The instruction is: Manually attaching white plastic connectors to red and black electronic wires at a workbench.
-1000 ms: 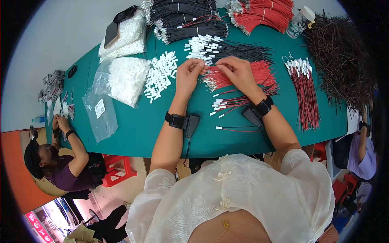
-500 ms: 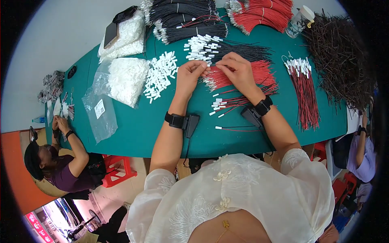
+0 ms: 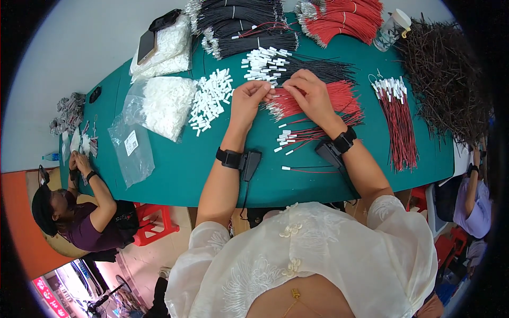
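My left hand [image 3: 247, 103] is closed in a pinch, with a small white connector housing [image 3: 272, 86] at its fingertips. Just right of it, my right hand [image 3: 314, 95] is also pinched closed; what it holds is too small to make out. Under and beyond the hands lie black wires [image 3: 323, 68] with white housings on their left ends, and loose red wires [image 3: 339, 98] with bare metal tips. Nearer me are several red-and-black wire pairs [image 3: 310, 135] ending in white housings. Loose white housings [image 3: 209, 103] are heaped left of my left hand.
Clear bags of white housings [image 3: 167, 106] sit at left, a phone [image 3: 147, 45] on one. Bundled black wires [image 3: 244, 26], red wires [image 3: 344, 18] and a cup [image 3: 391, 32] line the far edge. Wire pairs [image 3: 400, 127] and a dark wire heap [image 3: 442, 74] lie right. A co-worker [image 3: 79, 212] sits left.
Both my hands stay pinched in nearly the same place, with only a tiny shift. At the lower left, the leg of a person in the background has moved.
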`<state>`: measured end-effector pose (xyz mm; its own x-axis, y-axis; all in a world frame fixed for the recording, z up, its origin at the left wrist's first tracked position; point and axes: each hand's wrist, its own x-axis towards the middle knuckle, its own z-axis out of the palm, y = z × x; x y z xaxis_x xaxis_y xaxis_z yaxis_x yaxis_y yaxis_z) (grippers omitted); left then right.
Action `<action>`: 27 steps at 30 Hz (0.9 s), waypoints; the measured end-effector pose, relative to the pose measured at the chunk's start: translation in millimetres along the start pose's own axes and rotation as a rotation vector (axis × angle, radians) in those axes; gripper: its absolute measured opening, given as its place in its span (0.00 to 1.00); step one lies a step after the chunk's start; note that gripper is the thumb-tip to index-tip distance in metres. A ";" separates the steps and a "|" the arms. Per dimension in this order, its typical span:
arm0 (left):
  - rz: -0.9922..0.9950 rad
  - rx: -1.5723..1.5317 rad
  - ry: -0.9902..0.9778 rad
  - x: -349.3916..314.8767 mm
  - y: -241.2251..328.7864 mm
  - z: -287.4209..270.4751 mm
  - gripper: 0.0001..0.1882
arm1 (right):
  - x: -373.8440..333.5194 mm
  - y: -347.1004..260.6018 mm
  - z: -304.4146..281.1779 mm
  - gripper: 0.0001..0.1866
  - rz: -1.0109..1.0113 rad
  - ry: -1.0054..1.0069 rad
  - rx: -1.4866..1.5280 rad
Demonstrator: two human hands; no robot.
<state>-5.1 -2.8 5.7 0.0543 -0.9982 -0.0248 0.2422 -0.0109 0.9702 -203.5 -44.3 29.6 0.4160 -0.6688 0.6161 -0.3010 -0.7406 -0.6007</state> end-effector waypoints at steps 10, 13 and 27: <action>0.007 -0.017 -0.025 0.7 -3.0 -1.1 0.10 | -0.2 -0.6 2.3 0.04 0.002 -0.024 -0.024; 0.008 -0.019 -0.026 0.2 -3.7 -0.9 0.09 | -0.2 -1.4 2.8 0.03 -0.009 -0.022 -0.023; -0.025 -0.054 -0.008 -1.6 -7.0 0.8 0.10 | -1.1 -2.7 7.3 0.03 -0.054 -0.009 -0.009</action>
<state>-7.7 -1.2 -0.9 0.0400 -0.9981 -0.0468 0.2951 -0.0330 0.9549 -196.9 -41.1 26.8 0.4395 -0.6272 0.6429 -0.2853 -0.7762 -0.5623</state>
